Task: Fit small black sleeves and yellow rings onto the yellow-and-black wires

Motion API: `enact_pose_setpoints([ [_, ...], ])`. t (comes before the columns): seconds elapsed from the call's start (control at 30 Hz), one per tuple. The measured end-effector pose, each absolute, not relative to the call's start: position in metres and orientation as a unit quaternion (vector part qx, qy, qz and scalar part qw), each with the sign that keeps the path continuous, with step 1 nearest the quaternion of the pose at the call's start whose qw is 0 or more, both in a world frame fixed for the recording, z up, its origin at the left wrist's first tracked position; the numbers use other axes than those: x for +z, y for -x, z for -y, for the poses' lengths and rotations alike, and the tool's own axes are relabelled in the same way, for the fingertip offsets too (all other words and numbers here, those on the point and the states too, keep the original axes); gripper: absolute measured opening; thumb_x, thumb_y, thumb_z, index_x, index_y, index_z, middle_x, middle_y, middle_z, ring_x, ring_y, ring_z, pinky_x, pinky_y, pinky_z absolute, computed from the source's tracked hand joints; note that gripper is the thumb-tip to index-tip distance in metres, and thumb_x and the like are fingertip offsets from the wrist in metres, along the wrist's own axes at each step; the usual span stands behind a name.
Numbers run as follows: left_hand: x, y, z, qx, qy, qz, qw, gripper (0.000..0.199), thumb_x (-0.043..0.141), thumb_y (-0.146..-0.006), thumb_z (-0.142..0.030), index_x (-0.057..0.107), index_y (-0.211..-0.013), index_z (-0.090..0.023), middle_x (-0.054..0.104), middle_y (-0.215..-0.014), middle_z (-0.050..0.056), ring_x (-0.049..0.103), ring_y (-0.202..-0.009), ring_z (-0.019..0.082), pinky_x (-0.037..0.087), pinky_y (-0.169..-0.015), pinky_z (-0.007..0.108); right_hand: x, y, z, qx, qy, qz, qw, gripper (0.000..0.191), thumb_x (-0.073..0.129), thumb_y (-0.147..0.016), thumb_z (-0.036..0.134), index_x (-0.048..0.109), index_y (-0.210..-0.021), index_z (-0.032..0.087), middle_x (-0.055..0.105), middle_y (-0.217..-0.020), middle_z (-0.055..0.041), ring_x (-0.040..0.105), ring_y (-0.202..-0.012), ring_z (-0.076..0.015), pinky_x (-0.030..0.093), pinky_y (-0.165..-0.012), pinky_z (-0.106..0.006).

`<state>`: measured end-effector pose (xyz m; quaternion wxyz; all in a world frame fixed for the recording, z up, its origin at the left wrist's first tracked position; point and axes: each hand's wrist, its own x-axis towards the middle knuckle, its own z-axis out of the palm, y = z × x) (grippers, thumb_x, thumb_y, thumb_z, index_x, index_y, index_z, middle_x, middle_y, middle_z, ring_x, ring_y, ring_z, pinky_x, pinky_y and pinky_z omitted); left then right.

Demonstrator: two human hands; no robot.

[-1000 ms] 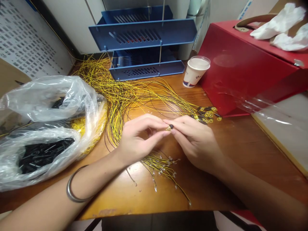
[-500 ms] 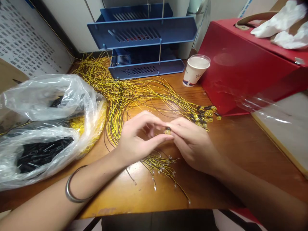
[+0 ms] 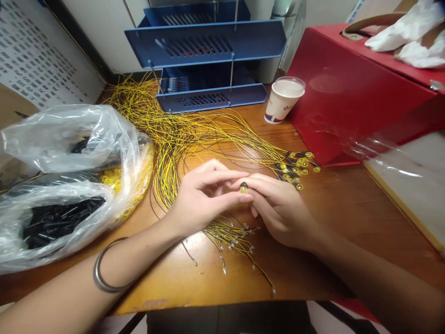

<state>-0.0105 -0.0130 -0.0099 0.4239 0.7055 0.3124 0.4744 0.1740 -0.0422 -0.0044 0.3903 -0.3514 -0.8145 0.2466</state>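
Between the fingertips of my left hand (image 3: 198, 197) and my right hand (image 3: 278, 206) is a small yellow cap with a black end (image 3: 244, 188). Both hands are closed on it, thumbs and index fingers meeting. Below them, a bunch of yellow and black wires (image 3: 231, 239) with small clear tips fans out on the table. Beyond my right hand lies a cluster of finished-looking pieces with yellow caps and black sleeves (image 3: 297, 168), their wires running left. The far side of the cap is hidden by my fingers.
Clear plastic bags (image 3: 69, 185) at the left hold black sleeves (image 3: 62, 222) and yellow caps (image 3: 118, 183). Blue stacked trays (image 3: 208, 44) stand at the back, beside a paper cup (image 3: 284, 99) and a large red box (image 3: 361, 97). Long wires (image 3: 167, 134) spread across the table.
Both hands stay together around the small yellow and black piece. My fingers have shifted slightly on it, the left index finger reaching further right, and more of the yellow part shows.
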Motion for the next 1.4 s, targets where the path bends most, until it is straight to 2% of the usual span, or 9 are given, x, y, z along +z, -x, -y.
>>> enact_pose_setpoints([
  [0.07,-0.011,0.010,0.014,0.480,-0.683,-0.309,0.456,0.030,0.086,-0.069,-0.021,0.080,-0.099,-0.024,0.061,-0.073,0.001,0.055,-0.065,0.010,0.044,-0.057,0.021,-0.002,-0.173,0.043,0.268,0.355,0.805,0.392,0.021,0.044,-0.098,0.008,0.062,-0.096,0.018,0.056,-0.069,0.0015,0.060,-0.075,-0.0116,0.047,-0.068,-0.022],
  [0.17,-0.010,0.008,0.015,0.484,-0.648,-0.315,0.497,0.030,0.087,-0.066,-0.019,0.081,-0.096,-0.024,0.062,-0.072,0.001,0.054,-0.065,0.009,0.044,-0.058,0.021,0.000,-0.172,0.045,0.297,0.346,0.794,0.402,0.022,0.044,-0.098,0.008,0.062,-0.093,0.018,0.051,-0.065,0.0027,0.056,-0.069,-0.0111,0.044,-0.065,-0.022],
  [0.6,-0.009,0.008,0.019,0.486,-0.593,-0.318,0.558,0.032,0.088,-0.061,-0.012,0.081,-0.091,-0.022,0.061,-0.068,0.001,0.054,-0.063,0.010,0.041,-0.058,0.022,-0.002,-0.173,0.044,0.339,0.311,0.790,0.406,0.021,0.045,-0.097,0.005,0.064,-0.096,0.013,0.048,-0.066,0.0025,0.058,-0.083,-0.0085,0.042,-0.074,-0.017],
  [0.87,-0.007,0.007,0.021,0.476,-0.585,-0.324,0.570,0.031,0.087,-0.061,-0.010,0.081,-0.089,-0.021,0.061,-0.069,0.000,0.054,-0.062,0.009,0.039,-0.055,0.021,-0.004,-0.174,0.044,0.319,0.307,0.802,0.400,0.017,0.047,-0.096,0.006,0.062,-0.096,0.013,0.062,-0.094,-0.0043,0.057,-0.089,-0.0081,0.042,-0.082,-0.017],
  [0.97,-0.005,0.006,0.023,0.473,-0.584,-0.334,0.569,0.027,0.086,-0.062,-0.012,0.080,-0.087,-0.018,0.060,-0.068,0.000,0.054,-0.061,0.008,0.039,-0.053,0.020,-0.003,-0.174,0.045,0.330,0.315,0.796,0.399,0.017,0.047,-0.096,0.007,0.063,-0.095,0.013,0.059,-0.087,-0.0026,0.055,-0.083,-0.0082,0.042,-0.078,-0.017],
  [1.07,-0.005,0.005,0.024,0.466,-0.585,-0.357,0.560,0.020,0.085,-0.066,-0.018,0.077,-0.083,-0.015,0.058,-0.065,-0.001,0.052,-0.058,0.008,0.038,-0.051,0.020,-0.002,-0.170,0.046,0.378,0.335,0.767,0.395,0.020,0.046,-0.097,0.010,0.063,-0.088,0.014,0.052,-0.071,0.0019,0.049,-0.066,-0.0072,0.042,-0.070,-0.018],
  [1.17,-0.006,0.005,0.024,0.453,-0.593,-0.379,0.548,0.020,0.082,-0.073,-0.026,0.074,-0.085,-0.013,0.058,-0.065,-0.001,0.051,-0.056,0.008,0.039,-0.050,0.021,-0.003,-0.167,0.048,0.455,0.370,0.710,0.389,0.022,0.045,-0.100,0.017,0.066,-0.095,0.016,0.046,-0.059,0.0063,0.041,-0.051,-0.0058,0.040,-0.059,-0.020],
  [1.27,-0.005,0.006,0.022,0.455,-0.632,-0.378,0.501,0.020,0.082,-0.073,-0.026,0.075,-0.088,-0.014,0.059,-0.069,0.000,0.054,-0.061,0.009,0.042,-0.055,0.021,-0.003,-0.166,0.049,0.500,0.397,0.666,0.386,0.022,0.048,-0.100,0.023,0.068,-0.106,0.017,0.045,-0.056,0.0069,0.039,-0.048,-0.0055,0.034,-0.048,-0.020],
  [1.4,-0.004,0.008,0.021,0.458,-0.681,-0.363,0.441,0.024,0.084,-0.071,-0.025,0.076,-0.090,-0.014,0.062,-0.073,0.001,0.057,-0.065,0.009,0.045,-0.059,0.021,-0.002,-0.167,0.051,0.536,0.401,0.632,0.391,0.022,0.052,-0.098,0.026,0.071,-0.107,0.020,0.044,-0.054,0.0065,0.038,-0.048,-0.0056,0.031,-0.045,-0.019],
])
